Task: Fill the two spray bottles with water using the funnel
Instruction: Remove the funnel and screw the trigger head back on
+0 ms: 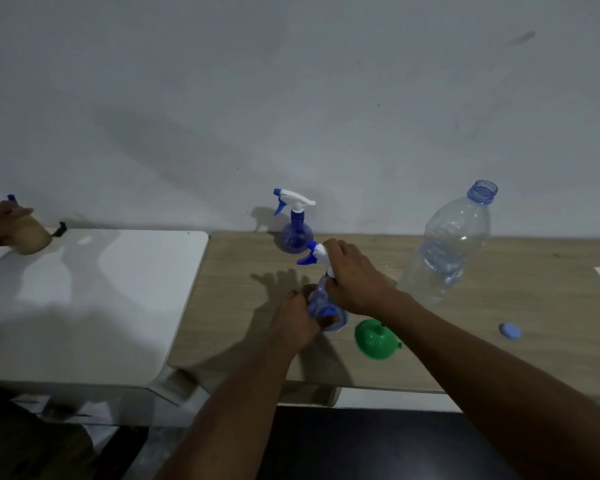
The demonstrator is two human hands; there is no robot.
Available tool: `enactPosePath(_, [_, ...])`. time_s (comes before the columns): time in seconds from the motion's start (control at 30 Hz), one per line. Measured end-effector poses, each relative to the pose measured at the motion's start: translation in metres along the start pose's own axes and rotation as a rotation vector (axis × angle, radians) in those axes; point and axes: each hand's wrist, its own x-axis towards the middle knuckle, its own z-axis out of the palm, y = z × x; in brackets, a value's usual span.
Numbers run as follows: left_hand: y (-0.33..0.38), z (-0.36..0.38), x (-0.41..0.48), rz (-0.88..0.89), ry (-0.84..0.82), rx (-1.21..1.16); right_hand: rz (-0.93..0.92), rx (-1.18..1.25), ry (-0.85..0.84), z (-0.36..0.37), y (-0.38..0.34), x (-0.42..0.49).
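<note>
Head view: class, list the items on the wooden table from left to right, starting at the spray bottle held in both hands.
held spray bottle → green funnel → open water bottle → blue cap

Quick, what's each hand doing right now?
Left hand: grips the body of the near spray bottle.
Right hand: grips its sprayer head.

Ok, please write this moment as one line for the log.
left hand: grips body of near translucent blue spray bottle | right hand: grips its white trigger head | green plastic funnel: on wooden table | clear plastic bottle: uncapped
</note>
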Motion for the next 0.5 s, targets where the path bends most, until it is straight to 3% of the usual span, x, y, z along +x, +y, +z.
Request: enactPosePath(0.5, [0.0031, 0.0011, 0.0002, -0.002, -0.046, -0.022, 0.025, -0.011, 0.053, 0.0085, 0.0043, -0.0028])
